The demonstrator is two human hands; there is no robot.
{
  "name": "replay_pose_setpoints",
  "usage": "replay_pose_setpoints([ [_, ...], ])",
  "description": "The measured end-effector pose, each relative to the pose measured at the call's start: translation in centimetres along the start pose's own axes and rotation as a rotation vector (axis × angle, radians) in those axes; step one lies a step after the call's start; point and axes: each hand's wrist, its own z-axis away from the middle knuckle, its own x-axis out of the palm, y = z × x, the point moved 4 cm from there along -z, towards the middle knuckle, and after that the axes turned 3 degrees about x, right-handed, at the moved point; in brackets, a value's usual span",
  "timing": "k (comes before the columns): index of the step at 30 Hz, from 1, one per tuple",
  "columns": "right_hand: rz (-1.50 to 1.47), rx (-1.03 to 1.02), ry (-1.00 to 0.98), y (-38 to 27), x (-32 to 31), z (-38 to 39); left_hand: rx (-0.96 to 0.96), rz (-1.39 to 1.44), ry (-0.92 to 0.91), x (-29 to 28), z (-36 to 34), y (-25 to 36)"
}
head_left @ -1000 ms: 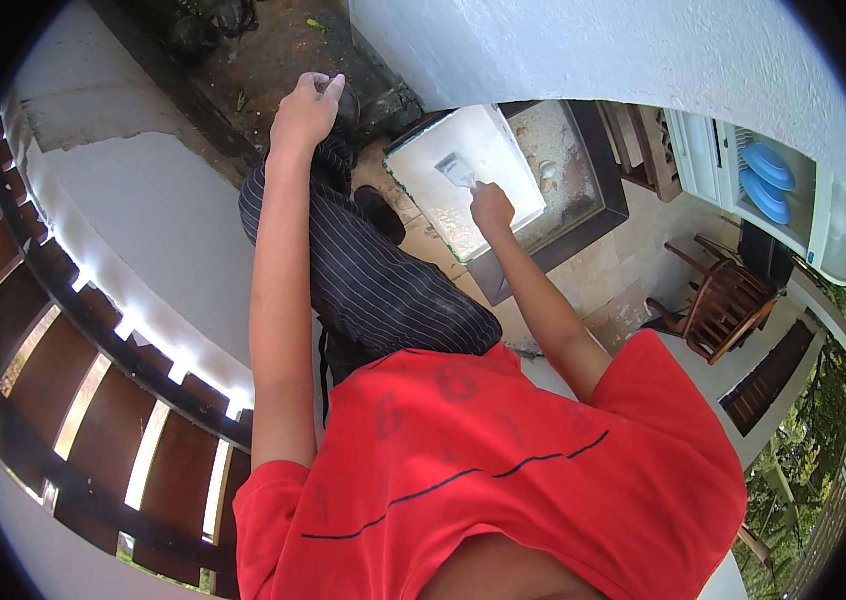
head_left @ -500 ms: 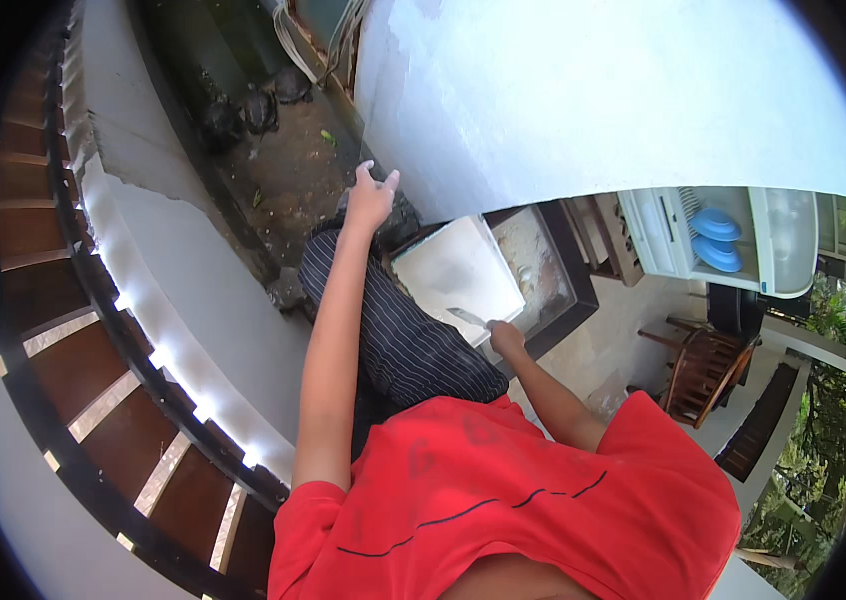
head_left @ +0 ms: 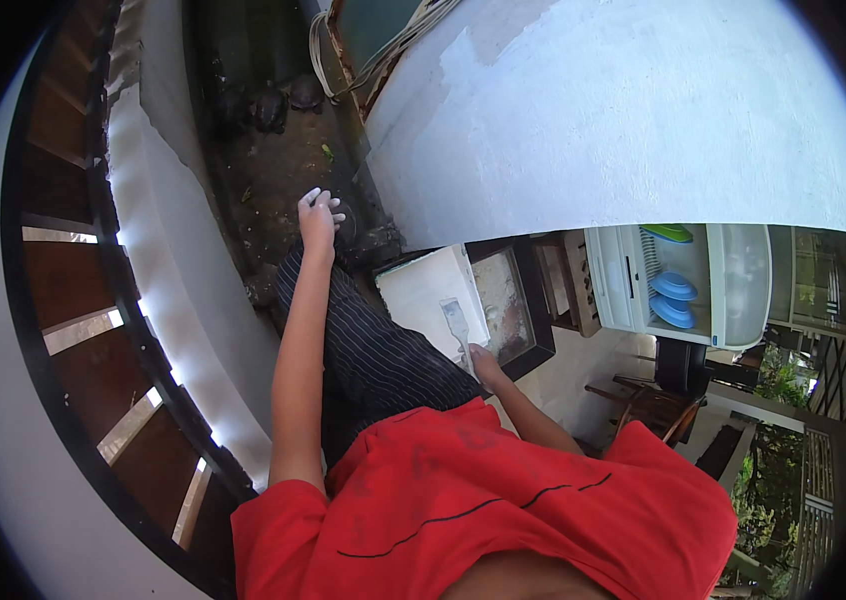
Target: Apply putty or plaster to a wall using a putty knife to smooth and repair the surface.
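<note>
My right hand (head_left: 486, 368) grips the handle of a putty knife (head_left: 455, 318). Its flat blade, smeared pale, points away from me over a white rectangular board or shallow tray (head_left: 413, 292); whether the blade touches it I cannot tell. Out in front, my left hand (head_left: 319, 228) hovers above the dark wet ground, its whitened fingers loosely bent and apart, with nothing visible in them. My leg in striped dark trousers (head_left: 373, 320) lies between the left forearm and the white board.
A dark-framed tabletop (head_left: 543, 350) with pale smears adjoins the board. Beyond the low wall (head_left: 198, 290), dark turtles (head_left: 268, 110) rest by murky water. A large white wall (head_left: 623, 140) rises ahead. To the right stand a dish cabinet (head_left: 615, 270) and a wooden chair (head_left: 658, 412).
My left hand has drawn back a little and left, its fingers curling from a wider spread. The putty knife has turned, so its blade shows broad and points more forward. The view has shifted.
</note>
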Motion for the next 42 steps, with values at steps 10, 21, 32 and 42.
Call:
replay_pose_setpoints([
  [10, -0.669, -0.118, -0.308, -20.0, 4.9, 0.7, -0.052, 0.023, -0.009, -0.9, 0.4, -0.9],
  [21, -0.777, -0.307, -0.149, -26.8, 2.1, -0.2, -0.033, -0.028, -0.127, 4.9, 1.0, -1.0],
  [32, -0.745, -0.353, -0.077, -31.5, 4.1, -2.9, -0.051, -0.030, -0.135, 5.1, 1.0, -1.3],
  [42, -0.815, -0.258, 0.098, -26.3, 4.9, 2.0, -0.042, 0.000, -0.061, 2.4, 0.0, -0.7],
])
